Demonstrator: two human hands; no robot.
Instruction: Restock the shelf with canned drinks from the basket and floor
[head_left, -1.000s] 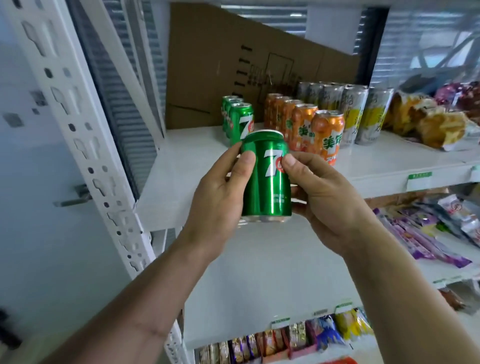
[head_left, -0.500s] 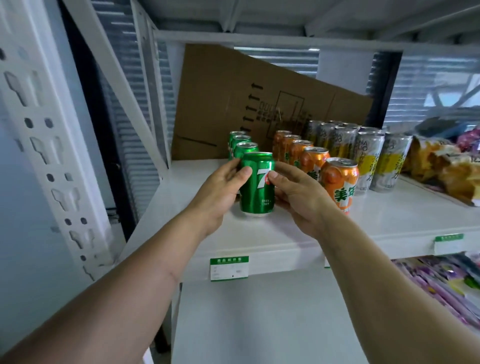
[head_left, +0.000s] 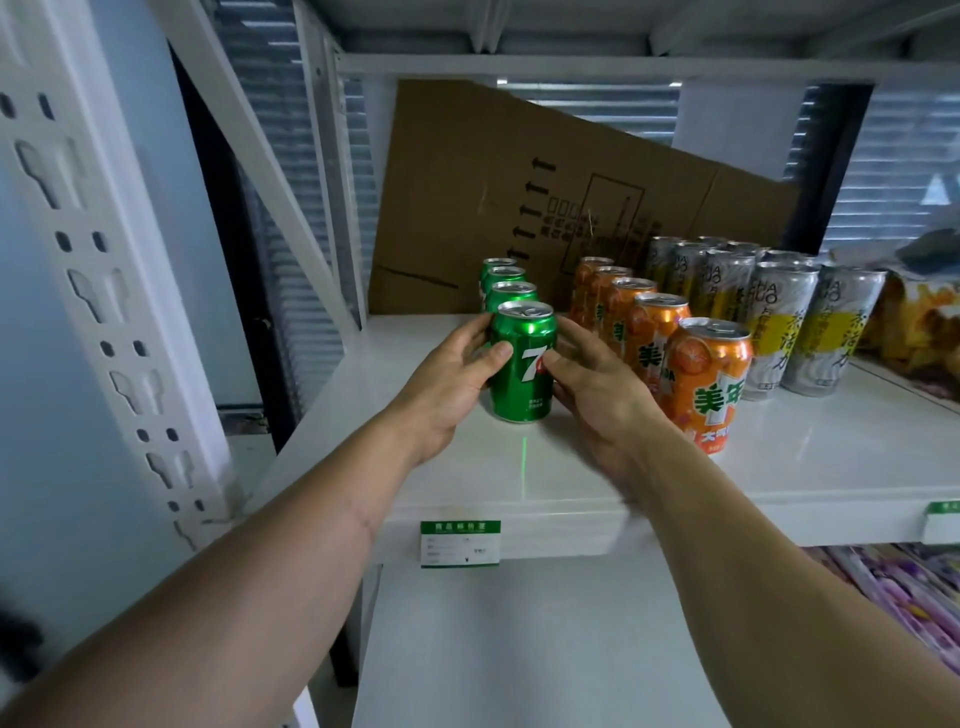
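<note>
A green 7UP can (head_left: 522, 384) stands upright on the white shelf (head_left: 810, 467), at the front of a row of three more green cans (head_left: 503, 283). My left hand (head_left: 452, 384) holds its left side, thumb on the front. My right hand (head_left: 592, 395) holds its right side, thumb by the logo. To the right run a row of orange cans (head_left: 709, 384) and rows of silver-and-yellow cans (head_left: 784, 332). The basket and floor are out of view.
A flattened cardboard box (head_left: 519, 197) leans against the back of the shelf. Snack bags (head_left: 919, 332) lie at the far right. A perforated white upright (head_left: 93, 270) stands at left. A lower shelf (head_left: 519, 649) and purple packets (head_left: 898, 587) sit below.
Both hands carried the green can from in front of the shelf edge onto the shelf and set it down at the front of the green row. The camera moved closer.
</note>
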